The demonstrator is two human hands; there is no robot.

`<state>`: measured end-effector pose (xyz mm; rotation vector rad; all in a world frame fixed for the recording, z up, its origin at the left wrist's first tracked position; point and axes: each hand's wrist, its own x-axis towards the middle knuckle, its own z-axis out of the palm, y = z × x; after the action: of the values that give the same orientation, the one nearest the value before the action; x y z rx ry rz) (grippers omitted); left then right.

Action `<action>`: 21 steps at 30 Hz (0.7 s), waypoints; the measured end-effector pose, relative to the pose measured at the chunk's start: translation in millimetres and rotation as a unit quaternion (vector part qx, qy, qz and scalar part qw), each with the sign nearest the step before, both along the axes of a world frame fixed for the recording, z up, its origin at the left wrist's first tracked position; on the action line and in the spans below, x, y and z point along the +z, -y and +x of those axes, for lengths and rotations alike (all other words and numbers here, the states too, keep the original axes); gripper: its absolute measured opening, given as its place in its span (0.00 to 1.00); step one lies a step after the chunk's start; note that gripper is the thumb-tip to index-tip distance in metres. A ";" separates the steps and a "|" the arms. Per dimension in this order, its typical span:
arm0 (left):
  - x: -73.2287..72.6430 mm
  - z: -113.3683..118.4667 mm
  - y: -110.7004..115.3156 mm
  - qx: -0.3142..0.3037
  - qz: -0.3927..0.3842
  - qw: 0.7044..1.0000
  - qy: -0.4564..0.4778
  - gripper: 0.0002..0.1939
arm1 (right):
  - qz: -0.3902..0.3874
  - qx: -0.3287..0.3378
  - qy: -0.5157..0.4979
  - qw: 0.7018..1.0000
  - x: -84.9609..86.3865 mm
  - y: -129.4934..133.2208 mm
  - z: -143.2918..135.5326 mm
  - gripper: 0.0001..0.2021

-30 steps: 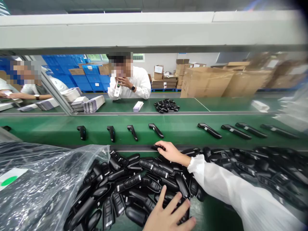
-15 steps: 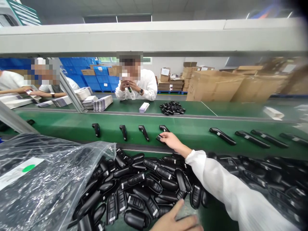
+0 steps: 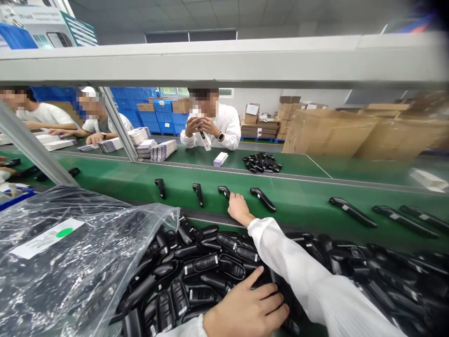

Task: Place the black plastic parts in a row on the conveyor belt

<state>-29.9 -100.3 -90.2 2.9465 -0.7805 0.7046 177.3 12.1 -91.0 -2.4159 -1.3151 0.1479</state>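
My right hand (image 3: 238, 208), in a white sleeve, reaches over the green conveyor belt (image 3: 301, 208). Its fingers close on the end of a black handheld device (image 3: 223, 191) that lies on the belt. This device sits in a row with others (image 3: 198, 193) (image 3: 263, 199), each spaced apart. My left hand (image 3: 247, 309) rests flat, fingers spread, on a large heap of the same black devices (image 3: 206, 264) on the near side of the belt.
A clear plastic bag (image 3: 70, 252) of black parts fills the near left. More devices (image 3: 351, 211) ride the belt at right. Across it, a person (image 3: 210, 121) holds a device beside a small black pile (image 3: 262, 162) and a white box (image 3: 220, 159). A grey beam (image 3: 224, 61) spans overhead.
My right hand lifted a black device from the heap's far edge, carried it out over the belt and set it down in the row. My left hand shifted slightly on the heap.
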 end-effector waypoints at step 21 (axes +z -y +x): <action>34.4 -28.8 -28.2 0.150 -0.157 0.975 0.037 0.11 | 0.048 0.261 -0.075 0.961 72.5 103.2 -56.9 0.16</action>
<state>-58.7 -72.1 -55.8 2.7800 -0.1975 0.8666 120.4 -91.0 -18.5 -1.8860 -1.8080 0.3900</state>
